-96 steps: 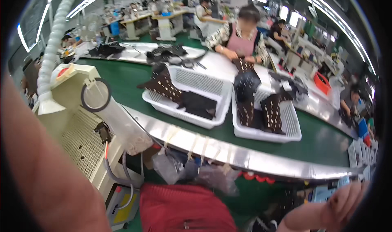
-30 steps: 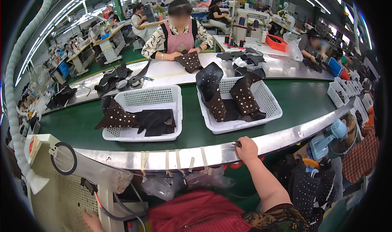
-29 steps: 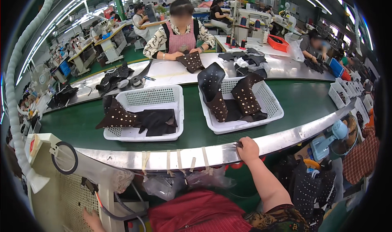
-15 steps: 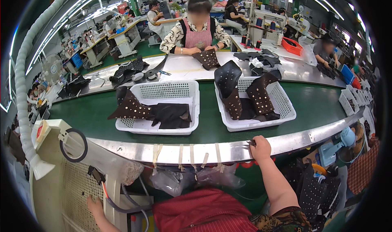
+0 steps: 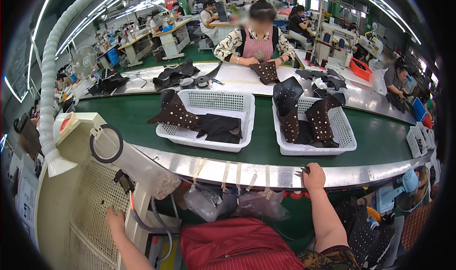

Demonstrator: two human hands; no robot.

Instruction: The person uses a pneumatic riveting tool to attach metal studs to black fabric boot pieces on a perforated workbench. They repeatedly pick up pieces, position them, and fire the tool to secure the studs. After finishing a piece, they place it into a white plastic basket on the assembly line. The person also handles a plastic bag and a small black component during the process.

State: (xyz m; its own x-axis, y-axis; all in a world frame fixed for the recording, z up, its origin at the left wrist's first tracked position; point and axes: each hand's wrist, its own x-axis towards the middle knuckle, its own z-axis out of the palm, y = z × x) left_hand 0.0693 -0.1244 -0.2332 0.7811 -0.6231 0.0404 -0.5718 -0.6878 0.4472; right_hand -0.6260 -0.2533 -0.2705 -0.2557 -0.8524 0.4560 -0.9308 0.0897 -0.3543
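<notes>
My right hand (image 5: 314, 177) rests at the metal edge (image 5: 237, 174) of the green conveyor belt. Its fingers are closed around small dark thread snips (image 5: 302, 170), whose pointed tips stick out to the left. Over the cream mesh panel (image 5: 97, 184) of a booth at lower left, my left hand (image 5: 114, 217) has its fingers stretched out and holds nothing. Two white plastic baskets sit on the belt. The left basket (image 5: 209, 144) holds dark studded and plain pieces; in the right basket (image 5: 316, 150), brown studded boot-shaped pieces (image 5: 287, 123) stand partly upright.
A round black-rimmed magnifier (image 5: 106, 143) and a white flexible duct (image 5: 50, 80) rise at left. Across the belt, a co-worker in a checked apron (image 5: 260, 49) handles a studded piece (image 5: 265, 73). A blue fan (image 5: 399, 189) and studded pieces (image 5: 365, 232) are at lower right.
The whole view has swung, so the baskets, booth and belt appear farther right. Both hands keep about the same places against the belt edge and the mesh.
</notes>
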